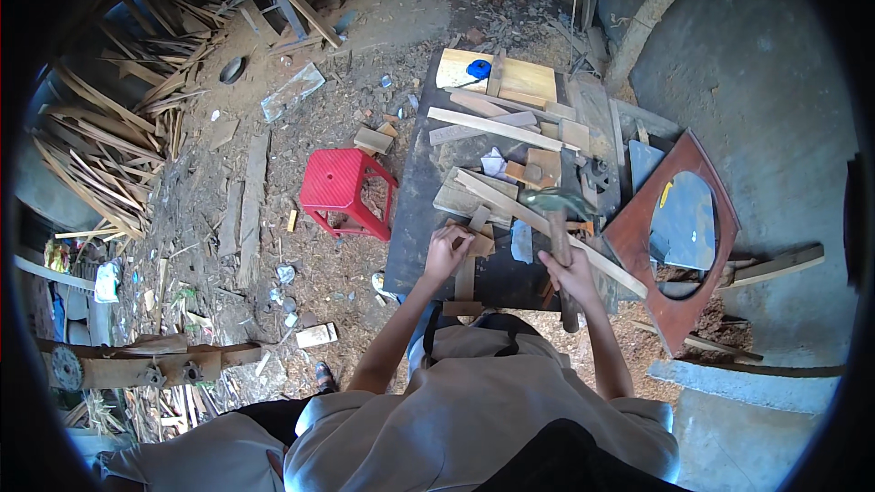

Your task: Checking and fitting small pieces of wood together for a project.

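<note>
My right hand (570, 275) is wrapped round the wooden handle of a hammer (561, 235). The hammer's head is up over the dark workbench (415, 246), above a long pale wood strip (597, 260) that runs slantwise across the top. My left hand (447, 251) is at the bench's near left part, its fingers pinched together beside a small wood block (481, 244). What they pinch, if anything, is too small to tell. Below the block, a narrow board (465, 279) reaches toward the near edge.
A blue tape measure (478, 68) lies on a light board at the bench's far end. Left of the bench stands a red plastic stool (337, 184). A brown frame with an oval opening (623, 219) leans at the right. Another person's sleeve (196, 456) shows at the lower left.
</note>
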Tool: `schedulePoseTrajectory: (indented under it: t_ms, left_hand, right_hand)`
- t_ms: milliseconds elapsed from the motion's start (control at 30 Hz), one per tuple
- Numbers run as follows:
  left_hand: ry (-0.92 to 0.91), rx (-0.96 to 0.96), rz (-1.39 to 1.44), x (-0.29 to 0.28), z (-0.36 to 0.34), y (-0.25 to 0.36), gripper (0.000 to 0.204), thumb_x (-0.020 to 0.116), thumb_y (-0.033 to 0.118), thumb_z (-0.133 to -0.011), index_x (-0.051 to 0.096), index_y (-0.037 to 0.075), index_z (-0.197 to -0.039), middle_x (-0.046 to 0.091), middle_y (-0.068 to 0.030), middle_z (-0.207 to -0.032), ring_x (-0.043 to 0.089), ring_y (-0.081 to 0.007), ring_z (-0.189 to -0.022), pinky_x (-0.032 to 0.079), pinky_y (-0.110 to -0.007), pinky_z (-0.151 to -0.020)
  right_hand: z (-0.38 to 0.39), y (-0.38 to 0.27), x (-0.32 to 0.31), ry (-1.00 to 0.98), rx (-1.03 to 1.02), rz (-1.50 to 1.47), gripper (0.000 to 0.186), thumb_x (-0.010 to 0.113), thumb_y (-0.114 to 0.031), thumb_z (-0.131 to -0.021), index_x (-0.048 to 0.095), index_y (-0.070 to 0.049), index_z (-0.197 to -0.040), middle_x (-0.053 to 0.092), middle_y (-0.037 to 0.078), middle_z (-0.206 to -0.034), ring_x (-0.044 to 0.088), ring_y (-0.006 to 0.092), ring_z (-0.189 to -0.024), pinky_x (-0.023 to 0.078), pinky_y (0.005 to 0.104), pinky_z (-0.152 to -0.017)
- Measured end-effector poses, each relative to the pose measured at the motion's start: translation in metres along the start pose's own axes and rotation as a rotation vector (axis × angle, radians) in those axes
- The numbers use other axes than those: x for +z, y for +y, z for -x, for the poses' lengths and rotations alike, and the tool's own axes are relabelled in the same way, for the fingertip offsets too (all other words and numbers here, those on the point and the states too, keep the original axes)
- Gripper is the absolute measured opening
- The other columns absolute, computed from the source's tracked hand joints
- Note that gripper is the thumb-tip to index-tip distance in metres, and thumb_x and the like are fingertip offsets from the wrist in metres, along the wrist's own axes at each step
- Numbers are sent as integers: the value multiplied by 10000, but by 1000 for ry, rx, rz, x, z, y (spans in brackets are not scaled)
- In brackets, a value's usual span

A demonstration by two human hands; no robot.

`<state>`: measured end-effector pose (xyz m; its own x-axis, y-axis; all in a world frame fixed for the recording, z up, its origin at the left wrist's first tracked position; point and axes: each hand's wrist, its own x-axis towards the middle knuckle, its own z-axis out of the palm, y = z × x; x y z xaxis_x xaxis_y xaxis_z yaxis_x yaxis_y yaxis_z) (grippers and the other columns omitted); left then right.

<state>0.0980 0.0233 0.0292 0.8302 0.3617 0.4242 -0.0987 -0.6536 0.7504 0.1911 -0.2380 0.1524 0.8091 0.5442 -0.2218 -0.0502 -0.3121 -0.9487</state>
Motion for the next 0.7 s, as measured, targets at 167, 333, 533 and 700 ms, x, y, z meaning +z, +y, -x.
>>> schedulePoseTrajectory:
  t_ms: [167, 333, 533, 700]
  left_hand:
    - [-9, 15, -17, 0, -2, -2, 82, 694, 109, -806, 649, 41, -795, 673, -102, -819, 649, -287, -825, 473, -386, -787]
    - [-22, 9, -14, -2, -3, -6, 87, 694, 125, -808, 653, 48, -798, 674, -94, -844, 643, -279, -849, 467, -377, -793]
    - [20, 19, -21, 0, -2, -8, 107, 707, 139, -802, 642, 54, -795, 675, -87, -835, 644, -281, -829, 467, -381, -790]
    - [13, -15, 2, 0, 0, -7, 127, 701, 146, -803, 631, 42, -785, 659, -85, -830, 624, -281, -838, 449, -382, -810]
  right_hand:
    - [-16, 36, 36, 62, -300, 460, 350, 734, -276, -805, 571, 31, -760, 591, 192, -628, 595, 390, -597, 466, 418, -579]
    - [-8, -6, 58, 77, -249, 349, 367, 724, -288, -816, 559, 33, -750, 559, 228, -626, 566, 421, -609, 449, 375, -546]
    - [-14, 7, 73, 72, -247, 368, 361, 719, -281, -815, 562, 38, -756, 564, 246, -626, 584, 436, -626, 461, 393, -542]
    - [-7, 33, 70, 28, -207, 483, 340, 705, -262, -817, 557, 37, -749, 571, 263, -635, 592, 455, -665, 472, 428, -553]
